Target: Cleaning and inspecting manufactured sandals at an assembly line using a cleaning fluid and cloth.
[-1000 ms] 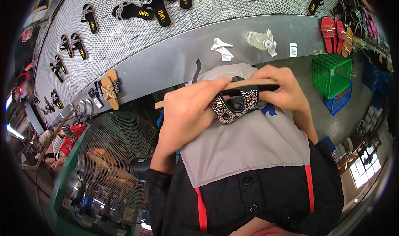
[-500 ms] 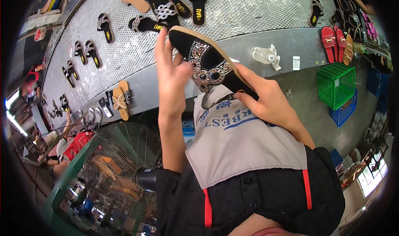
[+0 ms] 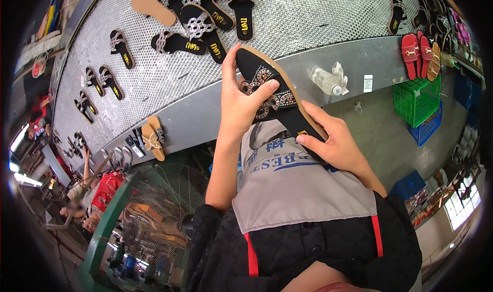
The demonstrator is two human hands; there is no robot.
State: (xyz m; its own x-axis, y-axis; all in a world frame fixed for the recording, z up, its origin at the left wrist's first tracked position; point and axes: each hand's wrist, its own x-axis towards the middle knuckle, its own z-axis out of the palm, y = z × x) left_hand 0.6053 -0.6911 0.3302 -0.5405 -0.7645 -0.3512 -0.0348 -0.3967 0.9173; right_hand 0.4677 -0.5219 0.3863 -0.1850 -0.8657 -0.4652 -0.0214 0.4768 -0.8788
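A black flat slide sandal [image 3: 284,100] with a tan sole edge and a rhinestone-studded cut-out strap is up in front of my apron, tilted with its toe toward the upper left. My left hand [image 3: 240,104] grips it near the toe, thumb pressed on the studded strap and fingers partly hidden behind. At the heel end my right hand [image 3: 334,138] is closed round the sole, its thumb on the insole. Beyond my hands, several black sandals with silvery cut-out straps [image 3: 199,27] lie bunched on the mesh-patterned belt [image 3: 287,14].
A metal ledge [image 3: 195,109] edges the belt. On it are a crumpled clear bottle [image 3: 326,80], a white label [image 3: 367,83], red sandals [image 3: 410,55] and tan sandals [image 3: 152,140]. Green crates [image 3: 416,99] stand at right, a large caged fan [image 3: 159,215] at lower left. Another person in red [image 3: 107,189] is beyond it.
My left hand has gone from spread fingers beside the strap to gripping the sandal's front, thumb on the strap. The sandal has shifted slightly right and down; my right hand keeps its hold.
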